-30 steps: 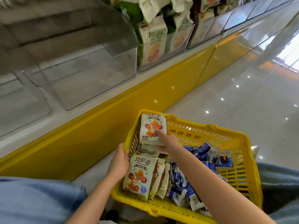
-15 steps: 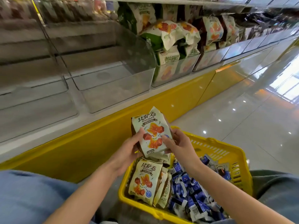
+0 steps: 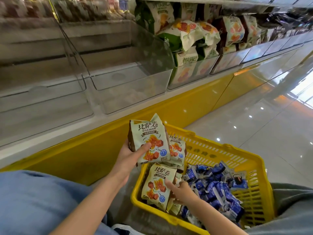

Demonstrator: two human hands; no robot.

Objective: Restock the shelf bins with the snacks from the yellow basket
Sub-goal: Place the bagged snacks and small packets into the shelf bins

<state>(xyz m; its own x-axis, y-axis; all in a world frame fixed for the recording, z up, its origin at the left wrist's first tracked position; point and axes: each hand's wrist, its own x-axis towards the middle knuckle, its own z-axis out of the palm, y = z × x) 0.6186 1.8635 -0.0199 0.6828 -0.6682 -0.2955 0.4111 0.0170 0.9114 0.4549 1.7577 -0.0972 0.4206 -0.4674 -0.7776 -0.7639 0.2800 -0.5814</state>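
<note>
Above the yellow basket [image 3: 220, 147], the left hand [image 3: 130, 156] holds 1 pale snack packet [image 3: 149, 141] upright, its grip closed round the packet with the thumb across the front. Down in the basket, the right hand [image 3: 183, 190] pinches the edge of another packet [image 3: 156, 185] of the same kind, thumb on its face. A 3rd packet [image 3: 177, 150] stands just behind the raised packet; I cannot tell whether the left hand holds it too. Restocking looks barely begun: the clear bin [image 3: 128, 92] straight ahead shows no packets inside, while blue wrapped snacks [image 3: 216, 189] and several pale packets fill the basket. Bins further right [image 3: 191, 65] already hold bagged snacks.
</note>
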